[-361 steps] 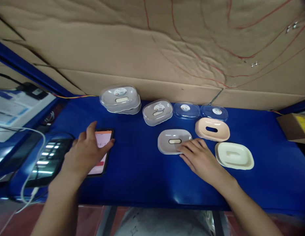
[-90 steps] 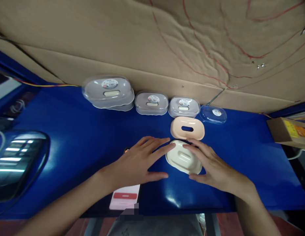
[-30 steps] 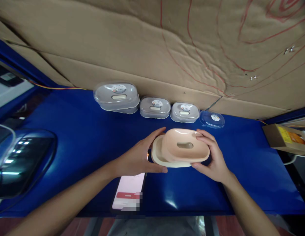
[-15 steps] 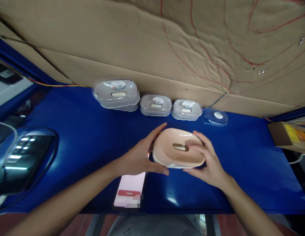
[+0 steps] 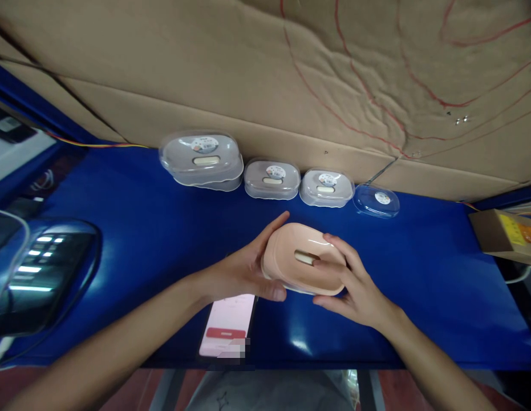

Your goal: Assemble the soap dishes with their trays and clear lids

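Note:
A glossy pink oval box (image 5: 286,254) with a sunken top and a small slot showing a cream-coloured bar is held above the blue table. My left hand (image 5: 246,271) grips its left end, thumb along the near side and fingers at the far side. My right hand (image 5: 355,288) wraps the right end, with a finger pressed into the hollow beside the slot and the thumb under the near edge. The box's underside is hidden. Below my left hand lies a phone (image 5: 231,319) with a lit pinkish screen.
Against the brown paper-covered wall (image 5: 231,108) stand grey oval boxes with clear lids: a large one (image 5: 201,162), a smaller one (image 5: 271,180) and another (image 5: 326,188). Beside them lies a clear lid (image 5: 376,202). A dark glossy device (image 5: 34,279) with cables is at left, a carton (image 5: 487,234) at right.
The pink box has shifted slightly left and turned a little in my hands. My right hand has moved left with it, and the finger still touches near the slot.

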`<state>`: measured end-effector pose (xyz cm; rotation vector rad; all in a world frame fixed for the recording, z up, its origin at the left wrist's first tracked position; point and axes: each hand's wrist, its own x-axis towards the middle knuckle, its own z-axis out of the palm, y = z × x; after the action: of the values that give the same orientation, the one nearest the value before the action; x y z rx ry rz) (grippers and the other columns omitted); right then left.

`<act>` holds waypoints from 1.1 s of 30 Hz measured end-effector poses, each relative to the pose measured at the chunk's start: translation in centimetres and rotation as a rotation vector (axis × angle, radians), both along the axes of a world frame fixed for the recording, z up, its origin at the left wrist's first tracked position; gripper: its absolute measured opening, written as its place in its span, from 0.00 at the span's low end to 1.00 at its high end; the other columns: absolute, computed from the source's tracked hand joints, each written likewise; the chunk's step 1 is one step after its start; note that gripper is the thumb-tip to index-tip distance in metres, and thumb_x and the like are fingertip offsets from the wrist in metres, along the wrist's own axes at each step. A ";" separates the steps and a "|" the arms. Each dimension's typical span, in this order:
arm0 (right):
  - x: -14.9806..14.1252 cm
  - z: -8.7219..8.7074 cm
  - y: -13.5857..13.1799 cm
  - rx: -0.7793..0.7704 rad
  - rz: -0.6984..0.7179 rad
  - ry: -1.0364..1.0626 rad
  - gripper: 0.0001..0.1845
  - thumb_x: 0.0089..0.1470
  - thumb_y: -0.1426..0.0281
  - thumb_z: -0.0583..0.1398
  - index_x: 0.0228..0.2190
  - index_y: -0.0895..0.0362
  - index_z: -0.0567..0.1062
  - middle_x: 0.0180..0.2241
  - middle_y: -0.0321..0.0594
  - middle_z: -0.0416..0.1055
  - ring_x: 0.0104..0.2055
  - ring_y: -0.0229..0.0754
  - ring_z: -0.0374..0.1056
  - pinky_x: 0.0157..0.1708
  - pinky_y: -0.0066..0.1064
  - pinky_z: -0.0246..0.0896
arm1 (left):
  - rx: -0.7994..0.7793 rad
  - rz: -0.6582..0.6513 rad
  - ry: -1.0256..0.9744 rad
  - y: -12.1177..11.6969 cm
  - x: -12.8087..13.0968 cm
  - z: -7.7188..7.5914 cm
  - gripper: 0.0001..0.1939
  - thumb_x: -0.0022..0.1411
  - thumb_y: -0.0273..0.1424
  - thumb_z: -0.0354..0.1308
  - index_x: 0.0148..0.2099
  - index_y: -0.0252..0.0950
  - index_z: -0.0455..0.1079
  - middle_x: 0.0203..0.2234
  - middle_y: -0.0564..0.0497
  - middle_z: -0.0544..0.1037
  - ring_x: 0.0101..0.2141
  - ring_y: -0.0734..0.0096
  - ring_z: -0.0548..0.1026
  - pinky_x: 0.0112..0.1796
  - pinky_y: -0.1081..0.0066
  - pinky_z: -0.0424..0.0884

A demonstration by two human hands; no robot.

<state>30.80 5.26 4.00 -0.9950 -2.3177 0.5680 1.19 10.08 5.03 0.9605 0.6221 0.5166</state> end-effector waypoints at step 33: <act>8.8 -2.5 7.0 0.143 -0.739 -0.433 0.36 0.72 0.51 0.55 0.72 0.56 0.60 0.71 0.63 0.61 0.74 0.71 0.55 0.69 0.69 0.47 | -0.373 0.296 -0.181 0.7 0.7 0.3 0.21 0.77 0.42 0.58 0.64 0.37 0.77 0.55 0.45 0.85 0.55 0.59 0.81 0.50 0.68 0.79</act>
<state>39.64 12.27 1.49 -1.9031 -2.0517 -0.1245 1.89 10.82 5.33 0.4649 0.6718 0.7122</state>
